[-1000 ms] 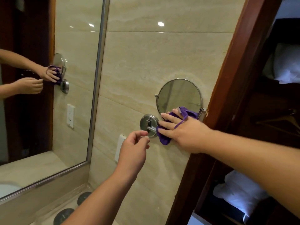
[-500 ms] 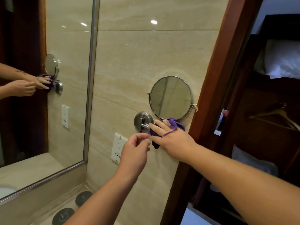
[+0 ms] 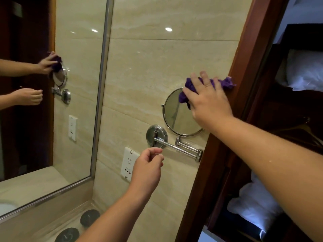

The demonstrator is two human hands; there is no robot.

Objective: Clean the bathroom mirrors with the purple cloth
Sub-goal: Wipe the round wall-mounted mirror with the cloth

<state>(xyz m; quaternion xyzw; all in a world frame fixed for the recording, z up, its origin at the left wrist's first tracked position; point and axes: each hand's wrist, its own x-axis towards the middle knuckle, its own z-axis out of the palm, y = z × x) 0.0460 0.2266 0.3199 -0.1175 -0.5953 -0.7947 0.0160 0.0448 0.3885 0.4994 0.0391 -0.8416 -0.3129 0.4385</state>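
The purple cloth (image 3: 190, 87) lay bunched at the upper right rim of the round mirror (image 3: 177, 117), right of frame centre, pressed there under the spread, nearly straight fingers of the right hand (image 3: 208, 103). The left hand (image 3: 148, 169) hovered lower, just below the mirror's chrome arm (image 3: 181, 148), fingers curled with thumb meeting forefinger, holding nothing visible.

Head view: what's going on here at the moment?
A person is wiping the small round chrome-rimmed mirror on its folding chrome arm. The right hand presses the bunched purple cloth against the mirror's upper right edge, by the dark wooden door frame. The left hand hovers curled and empty near the arm's wall mount.
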